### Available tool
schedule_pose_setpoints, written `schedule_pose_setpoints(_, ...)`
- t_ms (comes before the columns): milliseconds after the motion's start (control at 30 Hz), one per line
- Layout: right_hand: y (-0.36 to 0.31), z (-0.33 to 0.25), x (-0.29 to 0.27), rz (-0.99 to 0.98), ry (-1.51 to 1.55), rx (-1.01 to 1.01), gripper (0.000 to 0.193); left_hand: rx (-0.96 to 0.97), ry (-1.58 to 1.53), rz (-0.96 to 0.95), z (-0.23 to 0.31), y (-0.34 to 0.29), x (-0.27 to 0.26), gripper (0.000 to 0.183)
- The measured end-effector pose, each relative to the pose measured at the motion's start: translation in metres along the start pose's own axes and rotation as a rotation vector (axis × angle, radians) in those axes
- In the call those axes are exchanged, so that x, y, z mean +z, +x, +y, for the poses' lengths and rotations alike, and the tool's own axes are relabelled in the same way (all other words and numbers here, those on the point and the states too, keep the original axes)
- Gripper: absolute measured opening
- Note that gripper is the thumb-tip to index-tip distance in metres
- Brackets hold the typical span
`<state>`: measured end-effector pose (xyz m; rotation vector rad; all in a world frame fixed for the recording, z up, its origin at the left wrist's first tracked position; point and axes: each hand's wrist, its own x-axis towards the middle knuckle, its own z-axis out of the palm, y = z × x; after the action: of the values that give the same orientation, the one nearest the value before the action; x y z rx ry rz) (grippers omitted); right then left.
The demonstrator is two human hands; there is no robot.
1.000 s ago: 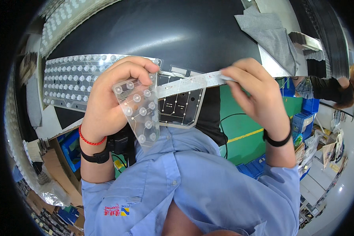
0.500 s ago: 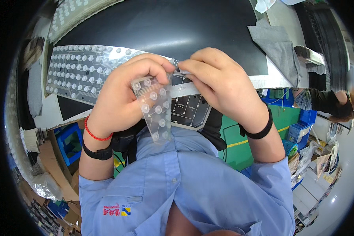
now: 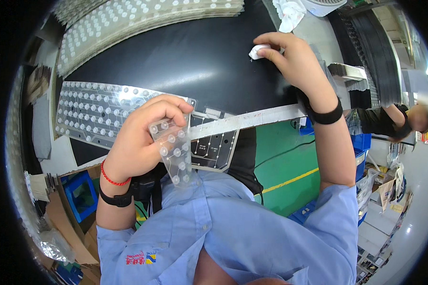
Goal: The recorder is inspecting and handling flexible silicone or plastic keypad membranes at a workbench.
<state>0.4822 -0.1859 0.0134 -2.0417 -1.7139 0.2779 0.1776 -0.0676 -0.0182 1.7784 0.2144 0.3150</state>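
My left hand (image 3: 140,135) pinches the upper edge of a clear plastic sheet with round domes (image 3: 179,159), its flap hanging over the bench's front edge. Behind that flap, a dark printed circuit film (image 3: 215,147) with white traces juts out past the edge. A longer transparent domed sheet (image 3: 88,108) lies flat to the left of this hand; whether it joins the flap is hidden by the fingers. Away to the far right, my right hand (image 3: 295,59) grips a small white wad of cloth or tissue (image 3: 259,51) just above the black mat (image 3: 190,57).
A tall stack of clear domed sheets (image 3: 142,23) runs along the back left. Crumpled white tissue (image 3: 290,13) lies at the back right, near a white round object (image 3: 321,5). Blue crates (image 3: 81,197) stand below the bench. Another person (image 3: 390,118) is at the right.
My right hand has moved from beside my left hand to the far right, with the white wad in its fingers. My left hand still holds the flap, slightly lower and further left in view.
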Motion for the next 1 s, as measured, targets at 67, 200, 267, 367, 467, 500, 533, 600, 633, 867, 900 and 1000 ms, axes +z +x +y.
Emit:
schedule_pose_setpoints(67, 0.002, 0.01, -0.008, 0.121, -0.071, -0.039, 0.031, 0.007, -0.005, -0.004, 0.002, -0.003, -0.003, 0.013)
schedule_pose_setpoints(200, 0.027, 0.047, -0.041, 0.238, -0.147, 0.111, 0.048, 0.003, -0.021, 0.006, 0.0, -0.006, -0.004, 0.011)
schedule_pose_setpoints(267, 0.048, 0.091, -0.051, 0.278, -0.235, 0.088, 0.053, -0.01, -0.04, 0.015, 0.004, -0.003, -0.003, 0.011)
schedule_pose_setpoints(367, 0.074, 0.129, -0.054, 0.134, -0.61, -0.015, 0.062, -0.036, -0.138, 0.029, 0.002, -0.004, -0.005, 0.011)
schedule_pose_setpoints(467, 0.085, 0.136, -0.055, -0.092, -0.43, 0.245, 0.063, -0.047, -0.171, 0.055, 0.002, -0.005, -0.006, 0.01)
schedule_pose_setpoints(500, 0.085, 0.14, -0.061, -0.069, -0.483, 0.215, 0.054, -0.056, -0.171, 0.057, 0.002, -0.005, -0.006, 0.01)
schedule_pose_setpoints(533, 0.084, 0.14, -0.07, -0.044, -0.54, 0.188, 0.045, -0.034, -0.148, 0.048, 0.003, -0.003, -0.006, 0.01)
schedule_pose_setpoints(600, 0.078, 0.126, -0.076, 0.199, -0.44, 0.142, 0.031, -0.02, -0.126, 0.047, 0.002, -0.003, -0.006, 0.01)
schedule_pose_setpoints(633, 0.069, 0.079, -0.076, 0.296, -0.27, 0.157, 0.029, -0.026, -0.128, 0.059, 0.001, -0.005, -0.007, 0.01)
schedule_pose_setpoints(867, -0.006, -0.031, 0.0, 0.03, -0.001, -0.323, 0.012, -0.012, -0.137, 0.064, 0.0, -0.006, -0.004, 0.011)
schedule_pose_setpoints(900, -0.026, -0.027, 0.01, -0.09, -0.08, -0.292, 0.01, -0.024, -0.141, 0.06, -0.001, -0.007, -0.005, 0.011)
schedule_pose_setpoints(1000, -0.09, -0.039, -0.021, -0.617, 0.129, -0.111, 0.01, -0.01, -0.143, 0.054, -0.001, -0.006, -0.004, 0.012)
